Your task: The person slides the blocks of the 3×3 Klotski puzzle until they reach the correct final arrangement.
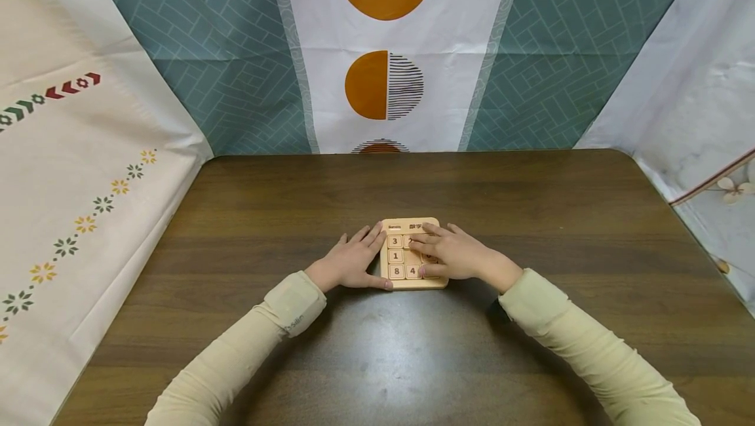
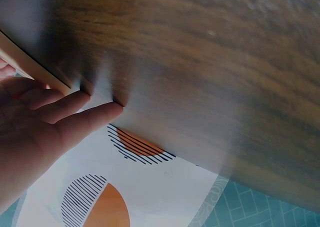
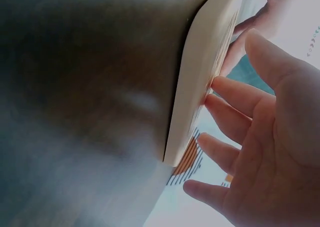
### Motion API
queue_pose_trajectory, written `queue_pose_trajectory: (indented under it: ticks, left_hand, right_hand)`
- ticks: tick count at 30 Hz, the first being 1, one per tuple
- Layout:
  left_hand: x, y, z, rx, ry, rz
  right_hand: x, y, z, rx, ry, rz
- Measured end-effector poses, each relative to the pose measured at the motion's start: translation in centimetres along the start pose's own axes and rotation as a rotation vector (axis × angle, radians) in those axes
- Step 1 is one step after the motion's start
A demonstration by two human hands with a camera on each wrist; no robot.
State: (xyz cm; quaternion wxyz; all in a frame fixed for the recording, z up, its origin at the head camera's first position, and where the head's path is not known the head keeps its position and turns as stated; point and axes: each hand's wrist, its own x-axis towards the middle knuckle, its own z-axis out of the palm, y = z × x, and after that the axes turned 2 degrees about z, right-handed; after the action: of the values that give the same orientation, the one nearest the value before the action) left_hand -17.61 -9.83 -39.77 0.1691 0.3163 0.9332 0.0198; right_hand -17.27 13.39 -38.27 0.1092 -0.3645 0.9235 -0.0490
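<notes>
Hands (image 1: 354, 262) (image 1: 459, 255) touch num bd (image 1: 415, 284): L its edge (image 1: 383, 261), R tiles (image 1: 396, 256), wide tabletop (image 1: 501, 200) around

We see a dark brown, wood-grained surface (image 1: 283, 196), its grain running sideways. Directly on it, flat, lies a pale wooden number puzzle (image 1: 413, 284). Beyond the puzzle, well apart, we find the surface's far edge with rounded corners; nearer us than the puzzle, a whitish sheen (image 1: 380, 341).
</notes>
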Motion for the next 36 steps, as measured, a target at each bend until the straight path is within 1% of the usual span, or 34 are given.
queue_pose_trajectory:
  ticks: [4,10,12,16,22,30,36]
  left_hand:
    - [0.0,0.0,0.0,0.005,0.0,0.0]
    - [-0.1,0.1,0.0,0.006,0.006,0.005]
    - [0.0,0.1,0.0,0.004,0.01,0.008]
    - [0.1,0.0,0.1,0.007,0.011,0.008]
    - [0.2,-0.1,0.2,0.009,0.004,0.0]
    - [0.1,0.0,0.2,0.015,0.007,-0.003]
    - [0.2,0.0,0.2,0.018,0.005,-0.006]
  right_hand:
    - [0.0,-0.2,0.1,-0.001,0.018,-0.016]
    - [-0.2,-1.4,0.4,-0.024,0.031,-0.124]
    - [-0.3,-1.7,0.5,-0.03,0.025,-0.139]
    - [-0.5,-1.8,0.6,-0.039,0.026,-0.135]
    - [-1.1,-1.3,0.6,-0.047,0.048,-0.133]
    - [-2.0,-0.7,0.3,-0.017,0.034,-0.112]
    - [-2.2,-0.4,0.3,-0.02,0.032,-0.104]
